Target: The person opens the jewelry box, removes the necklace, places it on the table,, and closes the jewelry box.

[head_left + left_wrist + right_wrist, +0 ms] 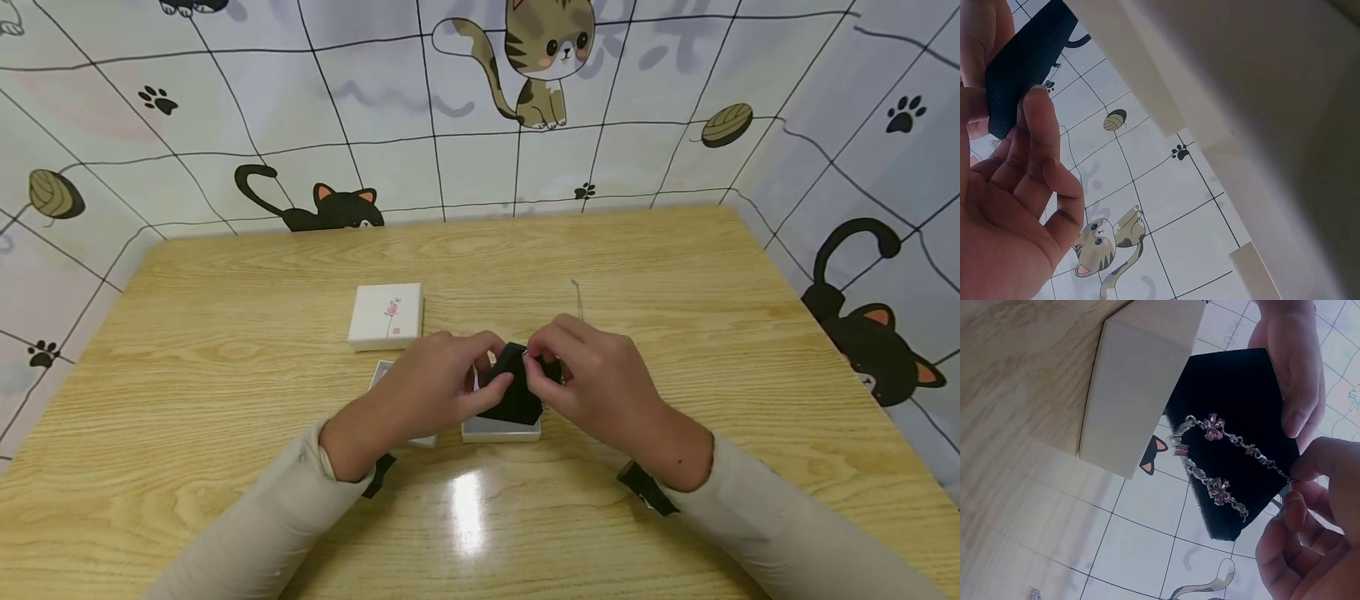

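Note:
My left hand (431,379) holds a black velvety jewelry pad (512,407) by its edge, between thumb and fingers, above a small white box base (501,435). A silver bracelet (1213,427) with pink flower-shaped stones hangs across the pad in the right wrist view. My right hand (603,371) pinches the thin chain end of this bracelet at the pad's edge. From the left wrist, the pad's plain dark side (1029,59) shows against the fingers. Part of the bracelet's clasp end is hidden by the right fingers.
A white box lid (386,315) with a pink flower print lies behind the left hand. Another pale, flat item (423,442) sits partly under the left wrist. A thin silver chain (577,290) lies on the wooden table (675,275) beyond the right hand.

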`<action>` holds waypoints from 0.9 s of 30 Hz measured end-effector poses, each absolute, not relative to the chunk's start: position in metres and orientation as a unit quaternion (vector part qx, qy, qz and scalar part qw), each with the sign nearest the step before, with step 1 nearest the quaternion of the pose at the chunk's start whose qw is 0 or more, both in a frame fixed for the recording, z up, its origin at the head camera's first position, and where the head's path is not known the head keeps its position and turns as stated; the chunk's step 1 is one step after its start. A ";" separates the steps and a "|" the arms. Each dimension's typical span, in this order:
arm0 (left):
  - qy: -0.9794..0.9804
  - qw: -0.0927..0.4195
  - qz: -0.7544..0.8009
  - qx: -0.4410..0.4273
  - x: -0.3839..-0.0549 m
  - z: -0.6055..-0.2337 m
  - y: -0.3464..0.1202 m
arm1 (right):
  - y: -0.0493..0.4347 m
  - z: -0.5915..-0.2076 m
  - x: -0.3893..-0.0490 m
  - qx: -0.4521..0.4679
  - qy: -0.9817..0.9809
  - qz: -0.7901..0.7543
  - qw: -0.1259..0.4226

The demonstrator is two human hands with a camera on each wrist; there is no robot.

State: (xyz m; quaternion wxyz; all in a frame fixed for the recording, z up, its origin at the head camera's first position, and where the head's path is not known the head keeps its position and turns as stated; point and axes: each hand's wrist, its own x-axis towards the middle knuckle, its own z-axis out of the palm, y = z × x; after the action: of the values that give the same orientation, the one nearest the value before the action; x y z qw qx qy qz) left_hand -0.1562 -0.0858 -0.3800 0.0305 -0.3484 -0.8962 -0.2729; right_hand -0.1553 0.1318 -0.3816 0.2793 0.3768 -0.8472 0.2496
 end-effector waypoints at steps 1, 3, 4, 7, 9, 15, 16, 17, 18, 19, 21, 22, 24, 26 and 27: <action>-0.895 0.032 -0.273 -0.350 -0.156 -0.380 -0.086 | 0.132 -0.382 -0.155 0.377 -0.847 0.248 0.279; -0.894 0.035 -0.271 -0.354 -0.156 -0.380 -0.086 | 0.132 -0.381 -0.155 0.377 -0.849 0.246 0.277; -0.894 0.040 -0.268 -0.356 -0.156 -0.381 -0.086 | 0.132 -0.381 -0.155 0.377 -0.851 0.244 0.274; -0.893 0.048 -0.264 -0.362 -0.156 -0.382 -0.087 | 0.133 -0.381 -0.155 0.374 -0.855 0.242 0.265; -0.893 0.050 -0.262 -0.363 -0.157 -0.383 -0.087 | 0.133 -0.381 -0.155 0.373 -0.857 0.241 0.260; -0.892 0.046 -0.265 -0.364 -0.156 -0.383 -0.088 | 0.132 -0.382 -0.156 0.375 -0.857 0.242 0.258; -0.892 0.045 -0.265 -0.364 -0.156 -0.383 -0.088 | 0.132 -0.382 -0.156 0.376 -0.856 0.242 0.259; -0.892 0.043 -0.266 -0.364 -0.156 -0.383 -0.088 | 0.132 -0.382 -0.156 0.377 -0.856 0.242 0.260; -0.892 0.042 -0.266 -0.363 -0.156 -0.383 -0.088 | 0.132 -0.382 -0.156 0.378 -0.855 0.241 0.261; -0.892 0.040 -0.266 -0.363 -0.156 -0.383 -0.088 | 0.132 -0.382 -0.156 0.380 -0.854 0.240 0.262; -0.893 0.036 -0.266 -0.361 -0.156 -0.383 -0.088 | 0.133 -0.382 -0.157 0.382 -0.853 0.237 0.266; -0.893 0.034 -0.266 -0.360 -0.157 -0.383 -0.088 | 0.133 -0.382 -0.157 0.382 -0.853 0.236 0.266; -0.893 0.032 -0.267 -0.360 -0.157 -0.382 -0.088 | 0.133 -0.382 -0.158 0.383 -0.852 0.235 0.268; -0.893 0.032 -0.268 -0.360 -0.157 -0.382 -0.087 | 0.133 -0.382 -0.158 0.384 -0.851 0.236 0.272; -0.893 0.032 -0.268 -0.361 -0.157 -0.382 -0.087 | 0.133 -0.382 -0.158 0.384 -0.850 0.237 0.272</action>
State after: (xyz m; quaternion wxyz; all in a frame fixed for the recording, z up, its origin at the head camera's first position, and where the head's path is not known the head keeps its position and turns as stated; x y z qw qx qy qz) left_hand -0.1567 -0.0872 -0.3818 0.0317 -0.3612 -0.8926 -0.2678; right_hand -0.1578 0.1330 -0.3820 0.2724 0.3840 -0.8497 0.2373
